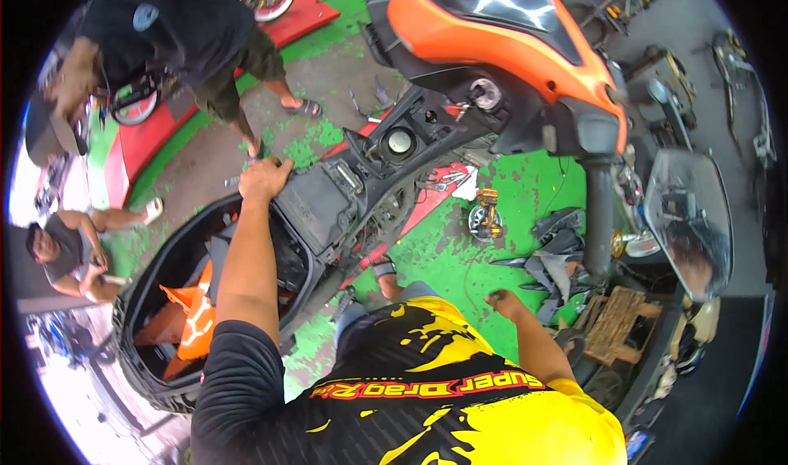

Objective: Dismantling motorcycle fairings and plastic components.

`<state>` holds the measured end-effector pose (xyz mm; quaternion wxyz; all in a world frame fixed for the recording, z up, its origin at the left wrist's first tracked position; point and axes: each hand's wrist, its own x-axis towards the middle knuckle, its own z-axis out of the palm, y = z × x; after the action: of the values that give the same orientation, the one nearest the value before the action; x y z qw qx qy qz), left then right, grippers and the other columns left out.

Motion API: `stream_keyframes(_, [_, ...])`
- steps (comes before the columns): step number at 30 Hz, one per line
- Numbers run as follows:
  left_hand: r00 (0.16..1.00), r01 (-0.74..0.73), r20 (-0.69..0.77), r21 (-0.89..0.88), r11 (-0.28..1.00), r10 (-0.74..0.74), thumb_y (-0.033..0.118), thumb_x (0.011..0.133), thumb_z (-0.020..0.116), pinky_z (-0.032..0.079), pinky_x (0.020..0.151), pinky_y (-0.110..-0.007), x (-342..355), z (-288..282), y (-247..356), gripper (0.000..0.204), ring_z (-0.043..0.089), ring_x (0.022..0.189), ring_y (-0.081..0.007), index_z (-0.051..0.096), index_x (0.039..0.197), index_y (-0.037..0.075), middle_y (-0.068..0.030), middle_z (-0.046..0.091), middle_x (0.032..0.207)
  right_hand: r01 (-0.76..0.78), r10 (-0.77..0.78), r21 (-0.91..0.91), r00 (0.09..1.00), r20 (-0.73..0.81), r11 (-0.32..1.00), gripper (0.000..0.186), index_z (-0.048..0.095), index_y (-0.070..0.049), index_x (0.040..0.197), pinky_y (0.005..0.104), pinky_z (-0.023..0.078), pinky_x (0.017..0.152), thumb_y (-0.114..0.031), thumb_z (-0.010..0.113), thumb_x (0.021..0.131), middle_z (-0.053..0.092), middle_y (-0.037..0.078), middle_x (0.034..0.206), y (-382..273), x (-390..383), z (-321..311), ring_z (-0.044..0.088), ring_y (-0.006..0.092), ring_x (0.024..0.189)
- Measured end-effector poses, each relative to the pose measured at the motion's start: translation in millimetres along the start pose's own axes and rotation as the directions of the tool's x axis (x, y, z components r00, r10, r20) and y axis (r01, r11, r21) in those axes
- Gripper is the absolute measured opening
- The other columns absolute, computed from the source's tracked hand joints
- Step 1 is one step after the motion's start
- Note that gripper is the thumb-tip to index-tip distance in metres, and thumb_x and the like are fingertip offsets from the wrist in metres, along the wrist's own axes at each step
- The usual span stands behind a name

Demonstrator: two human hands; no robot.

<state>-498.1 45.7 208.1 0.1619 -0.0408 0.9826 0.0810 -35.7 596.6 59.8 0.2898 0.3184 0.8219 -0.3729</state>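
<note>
A partly stripped scooter with an orange front panel (484, 42) runs diagonally in front of me. My left hand (264, 179) leans on the far edge of its black body, beside a flat black cover (312, 206), fingers curled over the edge and thumb pointing aside. Beneath my left forearm lies the open under-seat compartment (305, 280), with orange body panels (195, 321) inside. My right hand (505, 304) hangs low over the green floor at my right side, apart from the scooter. Its fingers are curled together; what they hold, if anything, is too small to make out.
An orange-and-black cordless drill (487, 210) stands on the floor beyond the scooter. Dark plastic parts (558, 260) and a wooden pallet piece (616, 325) lie to the right. A mirror (689, 223) juts out there. One person (172, 30) stands far left; another (74, 251) sits.
</note>
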Motion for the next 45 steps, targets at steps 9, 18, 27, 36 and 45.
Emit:
stream_keyframes(9, [0.751, -0.476, -0.593, -0.182, 0.860, 0.290, 0.035, 0.088, 0.064, 0.044, 0.097, -0.046, -7, 22, -16, 0.038, 0.058, 0.108, -0.0366, 0.070, 0.110, 0.005, -0.0168, 0.064, 0.110, -0.398, 0.538, 0.625, 0.842, -0.043, 0.672, 0.027, 0.067, -0.007, 0.106, 0.0308, 0.046, 0.055, -0.029, 0.068, 0.092, 0.065, 0.006, 0.083, 111, -149, 116, 0.060, 0.0183, 0.067])
stream_keyframes(18, [0.617, -0.593, -0.718, -0.155, 0.790, 0.323, 0.023, 0.085, 0.069, 0.043, 0.095, -0.046, -102, 30, 34, 0.028, 0.058, 0.104, -0.0355, 0.070, 0.107, 0.007, -0.0143, 0.065, 0.106, -0.219, 0.398, 0.648, 0.907, -0.141, 0.730, 0.027, 0.067, 0.000, 0.103, 0.0363, 0.054, 0.073, -0.024, 0.067, 0.092, 0.069, 0.011, 0.096, 99, -161, 189, 0.065, 0.0217, 0.086])
stream_keyframes(27, [0.564, -0.728, -0.709, -0.184, 0.660, 0.424, 0.015, 0.086, 0.067, 0.044, 0.096, -0.042, -170, 39, 50, 0.022, 0.059, 0.104, -0.0341, 0.070, 0.104, 0.003, -0.0153, 0.068, 0.105, -0.113, 0.368, 0.723, 0.907, -0.206, 0.682, 0.029, 0.067, 0.003, 0.105, 0.0353, 0.055, 0.072, -0.022, 0.070, 0.090, 0.070, 0.011, 0.096, 93, -178, 200, 0.064, 0.0204, 0.081])
stream_keyframes(36, [0.510, -0.772, -0.745, -0.175, 0.611, 0.430, 0.013, 0.085, 0.067, 0.044, 0.093, -0.042, -182, 14, 84, 0.019, 0.058, 0.100, -0.0335, 0.070, 0.102, 0.003, -0.0143, 0.067, 0.101, 0.342, -0.061, 0.272, 0.714, -0.697, 0.900, 0.040, 0.068, 0.002, 0.111, 0.0400, 0.053, 0.090, -0.028, 0.074, 0.085, 0.071, 0.020, 0.107, -4, -91, 113, 0.069, 0.0333, 0.101])
stream_keyframes(45, [0.473, -0.803, -0.735, -0.134, 0.580, 0.486, 0.011, 0.087, 0.065, 0.045, 0.089, -0.042, -241, 20, 159, 0.016, 0.059, 0.098, -0.0339, 0.067, 0.101, 0.002, -0.0153, 0.067, 0.101, 0.751, -0.450, -0.003, 0.393, -0.802, 0.660, 0.043, 0.063, -0.005, 0.125, 0.0430, 0.052, 0.087, -0.029, 0.067, 0.090, 0.069, 0.022, 0.107, -288, 11, -124, 0.067, 0.0376, 0.099])
